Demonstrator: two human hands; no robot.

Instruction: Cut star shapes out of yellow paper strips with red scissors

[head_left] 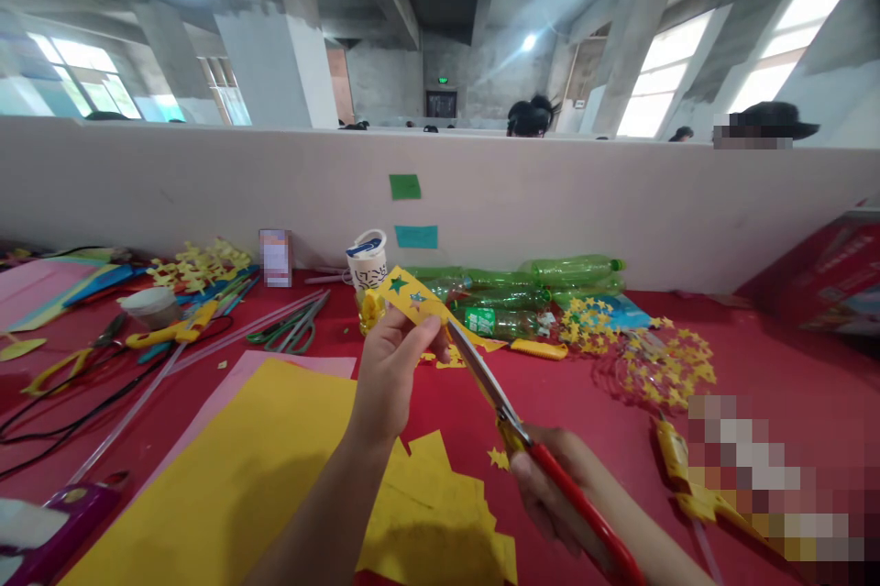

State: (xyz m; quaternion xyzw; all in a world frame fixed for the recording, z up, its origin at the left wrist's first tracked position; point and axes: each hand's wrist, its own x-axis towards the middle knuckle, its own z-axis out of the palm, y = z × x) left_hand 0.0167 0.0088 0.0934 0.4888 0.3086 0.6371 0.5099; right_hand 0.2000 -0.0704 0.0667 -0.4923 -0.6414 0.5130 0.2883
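My left hand pinches a strip of yellow paper that has star-shaped holes in it. In my right hand is a pair of scissors with red handles. The blade tips meet the edge of the strip close to my left fingertips. Beneath my arms lie a large yellow sheet and a stack of smaller yellow pieces. A cut-out yellow star rests on the table by the scissors.
Green plastic bottles lie along the white partition. A white cup stands left of them. Strung yellow stars, a yellow glue gun and a yellow cutter are right; green-handled scissors and another glue gun are left.
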